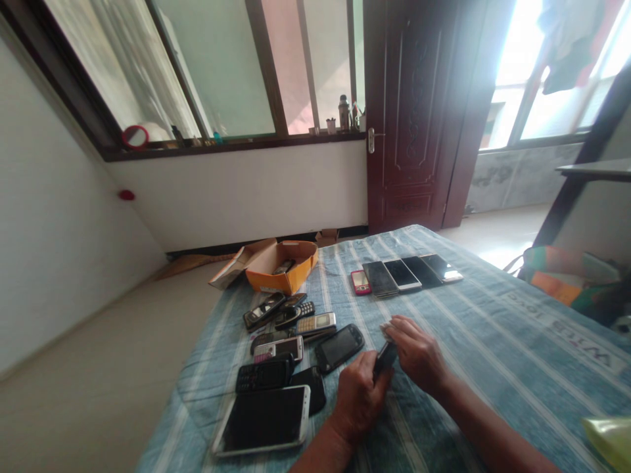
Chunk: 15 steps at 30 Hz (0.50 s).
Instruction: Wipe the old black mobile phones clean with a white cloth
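Note:
My left hand (359,394) is closed around a dark mobile phone (385,358), held tilted just above the bed. At its far end my right hand (419,351) has its fingers bent together, with a small pale thing at the tips that I cannot make out. Left of my hands lies a black touchscreen phone (340,347). Beyond it are a silver keypad phone (315,323), a white and pink phone (280,349) and a black keypad phone (263,374). Nearest to me lies a large white-framed phone or tablet (263,420), beside a black phone (313,387).
An orange box (298,279) with its lid open holds a phone. Farther right, a small pink phone (361,282) and several flat smartphones (403,274) lie in a row. A striped blue sheet (493,341) covers the bed. A dark red door (414,118) stands behind.

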{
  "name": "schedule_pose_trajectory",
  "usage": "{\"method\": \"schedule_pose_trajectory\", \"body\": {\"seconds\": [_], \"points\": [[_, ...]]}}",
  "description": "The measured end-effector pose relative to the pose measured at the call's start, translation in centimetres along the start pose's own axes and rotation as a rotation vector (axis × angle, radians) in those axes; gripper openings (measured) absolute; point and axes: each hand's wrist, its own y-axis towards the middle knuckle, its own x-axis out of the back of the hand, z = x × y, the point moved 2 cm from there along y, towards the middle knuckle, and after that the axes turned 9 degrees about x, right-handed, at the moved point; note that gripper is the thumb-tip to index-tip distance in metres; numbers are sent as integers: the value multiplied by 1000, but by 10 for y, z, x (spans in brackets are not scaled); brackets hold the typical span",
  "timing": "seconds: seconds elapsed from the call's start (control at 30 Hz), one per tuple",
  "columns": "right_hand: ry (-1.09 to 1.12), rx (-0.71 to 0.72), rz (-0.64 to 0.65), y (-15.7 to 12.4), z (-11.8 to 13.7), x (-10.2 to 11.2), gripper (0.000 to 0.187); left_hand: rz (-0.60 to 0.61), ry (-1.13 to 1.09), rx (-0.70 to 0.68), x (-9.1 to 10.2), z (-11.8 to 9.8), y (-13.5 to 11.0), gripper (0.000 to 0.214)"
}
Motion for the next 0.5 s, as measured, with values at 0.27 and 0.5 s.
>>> {"method": "schedule_pose_trajectory", "body": {"seconds": [0.27,0.5], "points": [[14,34,-39,7,16,1,29,8,61,55,-2,4,-1,16],[145,95,12,11,44,-3,28,-64,-38,-19,-9,12,-1,14]]}}
